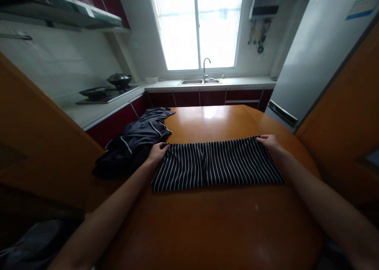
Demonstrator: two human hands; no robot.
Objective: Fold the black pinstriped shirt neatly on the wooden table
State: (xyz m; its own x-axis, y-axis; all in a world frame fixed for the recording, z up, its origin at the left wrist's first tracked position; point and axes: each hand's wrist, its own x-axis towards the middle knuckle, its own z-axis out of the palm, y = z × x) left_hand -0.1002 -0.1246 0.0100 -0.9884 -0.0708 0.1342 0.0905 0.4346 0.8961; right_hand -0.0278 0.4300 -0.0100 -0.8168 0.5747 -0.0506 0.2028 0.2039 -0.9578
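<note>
A black cloth garment with white stripes (219, 163) lies folded into a wide band across the wooden table (207, 226). At its far left corner, my left hand (158, 152) pinches the edge between thumb and fingers. My right hand (269, 141) grips the far right corner the same way. The far edge looks pulled fairly straight between both hands, while the near edge rests on the tabletop. Which kind of garment it is, I cannot tell. Beside my left hand sits a heap of dark grey and black clothes (145, 132) with white piping.
A chair back or wooden panel (44, 135) stands at the left. Beyond the table are a sink (191, 81) with a faucet, a stove with pans (118, 79), and a white counter (166, 85). A silver refrigerator (314, 53) stands at the right.
</note>
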